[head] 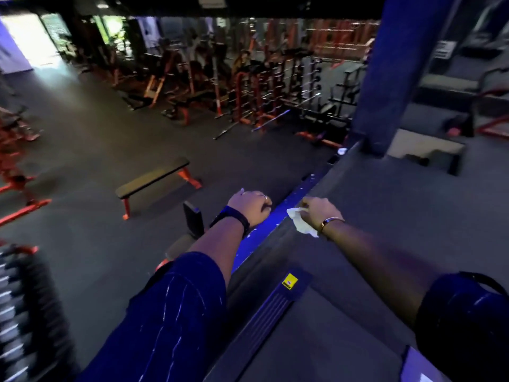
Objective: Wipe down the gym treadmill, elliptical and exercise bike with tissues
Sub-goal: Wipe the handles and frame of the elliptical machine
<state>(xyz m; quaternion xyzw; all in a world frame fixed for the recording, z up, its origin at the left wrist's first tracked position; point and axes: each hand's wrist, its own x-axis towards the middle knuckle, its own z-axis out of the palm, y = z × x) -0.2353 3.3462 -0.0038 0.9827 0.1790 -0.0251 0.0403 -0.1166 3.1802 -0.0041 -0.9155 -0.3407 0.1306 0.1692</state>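
White crumpled paper tissue (299, 223), soft, light and easily torn so best kept wadded, sits pinched under the right hand (321, 212) against the blue-lit side rail (256, 241) of the apparent grey treadmill deck (358, 238), while the curled left hand (249, 206) rests on that rail, its hold unclear

Blue rail (283, 205) runs between left hand (249, 206) and right hand (321, 213). Grey floor (399, 205) right of right hand open. Pillar (396, 78) stands ahead of right hand. Bench (153, 179) left of left hand, well apart. Black block (193, 219) near left wrist.
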